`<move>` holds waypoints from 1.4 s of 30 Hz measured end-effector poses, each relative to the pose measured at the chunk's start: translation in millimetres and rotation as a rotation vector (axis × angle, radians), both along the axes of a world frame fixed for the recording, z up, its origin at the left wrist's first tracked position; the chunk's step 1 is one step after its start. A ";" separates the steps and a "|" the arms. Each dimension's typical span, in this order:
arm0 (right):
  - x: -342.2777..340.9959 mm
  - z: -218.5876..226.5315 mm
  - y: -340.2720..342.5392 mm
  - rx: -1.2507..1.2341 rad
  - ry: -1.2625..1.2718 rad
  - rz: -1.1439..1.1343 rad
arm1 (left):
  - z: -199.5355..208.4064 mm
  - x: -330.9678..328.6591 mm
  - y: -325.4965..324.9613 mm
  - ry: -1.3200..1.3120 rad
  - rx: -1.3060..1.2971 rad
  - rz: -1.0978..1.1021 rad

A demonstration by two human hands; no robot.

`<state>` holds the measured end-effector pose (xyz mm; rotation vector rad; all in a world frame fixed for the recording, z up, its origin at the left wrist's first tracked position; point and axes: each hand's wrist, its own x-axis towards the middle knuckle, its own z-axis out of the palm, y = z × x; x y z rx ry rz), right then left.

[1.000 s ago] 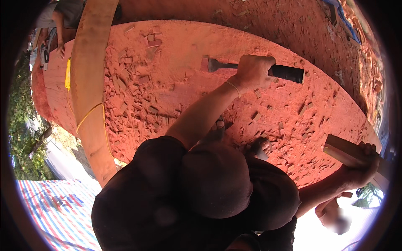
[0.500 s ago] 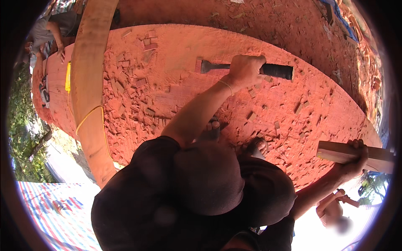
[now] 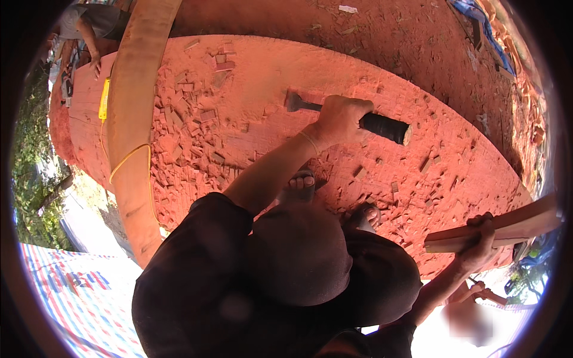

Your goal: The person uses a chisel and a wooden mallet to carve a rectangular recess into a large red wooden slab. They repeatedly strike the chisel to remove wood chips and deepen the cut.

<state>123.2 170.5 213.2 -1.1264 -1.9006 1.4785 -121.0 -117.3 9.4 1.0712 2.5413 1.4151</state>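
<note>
My left hand (image 3: 341, 120) is wrapped round a chisel (image 3: 387, 127) with a black-taped handle. Its flared metal blade (image 3: 296, 102) points left, with the tip against the surface of a large red wood slab (image 3: 262, 65). My right hand (image 3: 479, 243), off to the lower right, grips a long, thick wooden block (image 3: 507, 228), held above the slab's near right part and apart from the chisel. My bare feet (image 3: 365, 216) rest on the slab between my arms, among wood chips.
Loose chips (image 3: 179, 113) litter the slab. A broad wooden plank (image 3: 134, 83) crosses its left part, with a yellow cord looped round it and a yellow tool (image 3: 104, 98) beside it. One person (image 3: 95, 27) is at the far left, another (image 3: 468, 319) at lower right. Striped sheeting (image 3: 71, 298) lies lower left.
The chisel's butt end has swung toward me, so its handle slopes down to the right. My right hand has brought the wooden block leftward and nearer, its outer end now tilted up.
</note>
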 end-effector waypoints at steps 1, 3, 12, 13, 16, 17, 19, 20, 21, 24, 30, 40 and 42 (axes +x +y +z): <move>-5.3 22.3 10.8 0.033 0.134 -0.033 | 1.2 -0.3 -1.6 -0.001 0.029 -0.005; -26.2 60.6 22.9 0.237 0.308 -0.161 | 2.0 -2.7 -1.4 -0.015 0.051 -0.024; -98.5 -17.2 -126.8 0.105 -0.160 0.088 | 0.9 -12.4 -0.5 -0.002 0.097 0.124; -81.6 -53.6 -138.8 0.116 -0.501 0.289 | 2.0 -11.3 -2.5 0.025 0.120 0.161; -22.7 -115.9 -102.6 -0.120 -0.436 0.247 | 3.8 -6.2 -4.9 0.014 0.132 0.197; -4.7 -115.4 -84.2 -0.094 -0.319 0.247 | 4.0 -5.2 -6.0 0.019 0.094 0.143; 4.9 -82.8 -45.8 0.107 -0.158 0.157 | 2.1 -4.2 -1.1 0.047 0.070 0.127; -3.4 -48.8 -27.9 0.063 -0.074 0.144 | 0.4 -7.5 0.1 0.061 0.059 0.121; -20.1 -19.8 -21.9 0.098 0.095 -0.081 | -1.9 -8.9 1.9 0.048 0.056 0.115; -88.6 57.1 -36.7 0.137 0.550 -0.371 | -7.7 -9.7 3.3 0.049 0.035 0.118; -70.6 -80.0 -129.1 -0.059 -0.242 0.208 | -11.1 -0.6 2.4 0.027 -0.035 0.079; -34.9 -2.4 -25.2 -0.114 0.248 -0.108 | -21.7 2.0 6.7 0.085 -0.117 0.034; -65.3 -12.2 -57.0 -0.138 0.425 -0.212 | -21.4 1.3 5.8 0.092 -0.102 0.039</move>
